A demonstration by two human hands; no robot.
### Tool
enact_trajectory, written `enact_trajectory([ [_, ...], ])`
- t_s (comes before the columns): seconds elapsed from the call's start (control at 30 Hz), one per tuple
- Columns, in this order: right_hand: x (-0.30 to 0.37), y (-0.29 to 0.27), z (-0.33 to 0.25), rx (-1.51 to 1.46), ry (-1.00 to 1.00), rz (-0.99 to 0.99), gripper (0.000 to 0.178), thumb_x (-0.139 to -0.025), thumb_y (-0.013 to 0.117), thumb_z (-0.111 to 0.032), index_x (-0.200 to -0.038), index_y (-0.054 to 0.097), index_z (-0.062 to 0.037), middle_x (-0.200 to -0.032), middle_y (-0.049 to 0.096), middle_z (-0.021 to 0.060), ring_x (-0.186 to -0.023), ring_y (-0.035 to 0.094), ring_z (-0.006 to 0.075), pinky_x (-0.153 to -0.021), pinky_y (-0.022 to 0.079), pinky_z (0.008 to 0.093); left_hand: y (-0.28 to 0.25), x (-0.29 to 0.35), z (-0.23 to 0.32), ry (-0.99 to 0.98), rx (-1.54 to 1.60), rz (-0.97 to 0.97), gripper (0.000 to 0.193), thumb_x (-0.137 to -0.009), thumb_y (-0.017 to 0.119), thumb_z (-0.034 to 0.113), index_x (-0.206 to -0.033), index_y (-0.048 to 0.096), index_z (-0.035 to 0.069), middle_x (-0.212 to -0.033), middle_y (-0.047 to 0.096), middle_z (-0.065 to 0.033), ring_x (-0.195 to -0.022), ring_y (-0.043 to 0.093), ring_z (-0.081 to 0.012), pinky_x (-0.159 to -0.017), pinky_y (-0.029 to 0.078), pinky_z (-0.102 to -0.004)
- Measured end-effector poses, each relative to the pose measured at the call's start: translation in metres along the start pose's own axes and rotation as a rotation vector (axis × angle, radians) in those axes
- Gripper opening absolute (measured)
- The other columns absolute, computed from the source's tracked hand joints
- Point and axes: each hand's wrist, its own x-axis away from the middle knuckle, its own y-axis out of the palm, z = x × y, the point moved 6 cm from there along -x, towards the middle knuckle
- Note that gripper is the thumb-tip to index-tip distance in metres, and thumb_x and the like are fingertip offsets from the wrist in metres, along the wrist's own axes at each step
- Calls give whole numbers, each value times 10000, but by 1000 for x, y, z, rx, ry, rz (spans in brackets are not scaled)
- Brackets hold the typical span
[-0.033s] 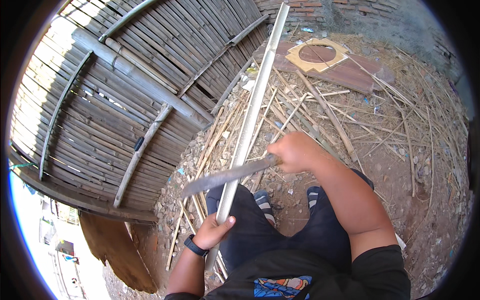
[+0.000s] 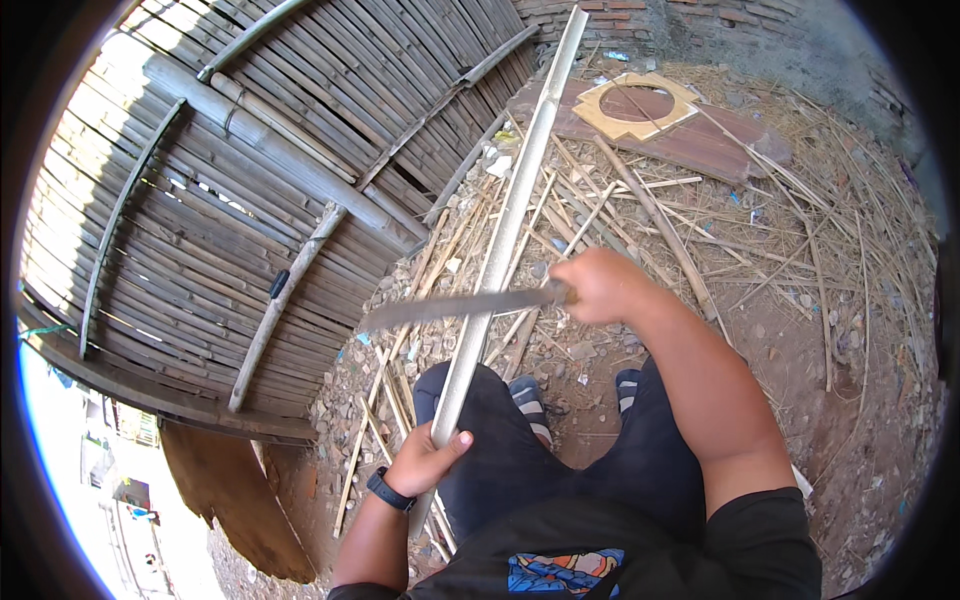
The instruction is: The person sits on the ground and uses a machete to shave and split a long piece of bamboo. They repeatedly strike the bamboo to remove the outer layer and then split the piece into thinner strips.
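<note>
The left hand [image 2: 428,462] is wrapped firmly around a split bamboo pole [image 2: 517,200] near its lower end, thumb on top, beside the left thigh [image 2: 490,425]. The pole slants up and away through the middle of the view, hollow side showing, its far end appearing near the brick wall [image 2: 720,17]. The right hand [image 2: 598,288] is a closed fist around the handle of a big knife [image 2: 430,309] — its blurred blade points left and crosses over the pole; whether they touch, I cannot tell. Sticks [image 2: 655,228] lie scattered on the ground. Farther off, a yellow frame [image 2: 625,127] with a round hole rests on a reddish-brown board [image 2: 720,160].
</note>
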Motion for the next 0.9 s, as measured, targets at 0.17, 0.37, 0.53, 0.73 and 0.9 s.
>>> enact_trajectory([
  [0.17, -4, -24, 29, -4, 101, 193, 164, -788, 676, -148, -939, 683, -83, -748, 678, 159, -734, 693, 330, -676, 540, 438, -3, 8, 7, 45, -101, 166, 315, -916, 734, 320, -784, 554, 99, -610, 481, 73, -529, 413, -26, -478, 332, -229],
  [0.37, -8, 18, -13, 52, -45, -80, 170, -812, 667, -149, -962, 684, -71, -750, 676, 142, -749, 693, 275, -684, 537, 406, -13, 7, -6, 130, -331, 269, 363, -876, 783, 317, -755, 541, 76, -620, 477, 69, -561, 418, -44, -501, 370, -236],
  [0.53, -14, -19, 90, -307, 281, 269, 162, -826, 661, -137, -972, 684, -71, -774, 677, 110, -729, 661, 225, -691, 527, 411, -20, 23, -27, 33, -224, 174, 340, -881, 776, 286, -734, 529, 104, -589, 471, 66, -532, 409, -37, -476, 345, -247],
  [0.73, -5, 14, -11, 161, -17, -92, 153, -818, 679, -148, -954, 687, -78, -799, 686, 148, -791, 693, 292, -710, 527, 426, -18, 39, -44, -154, 124, -27, 292, -886, 772, 284, -803, 562, 100, -612, 491, 64, -507, 433, -36, -468, 341, -224],
  [0.9, -5, -27, 75, -161, 263, 319, 189, -810, 683, -161, -980, 692, -77, -781, 677, 173, -774, 695, 324, -701, 531, 440, -27, 44, -46, -168, 53, -6, 300, -886, 770, 302, -804, 569, 96, -602, 491, 60, -501, 450, -38, -459, 354, -224],
])
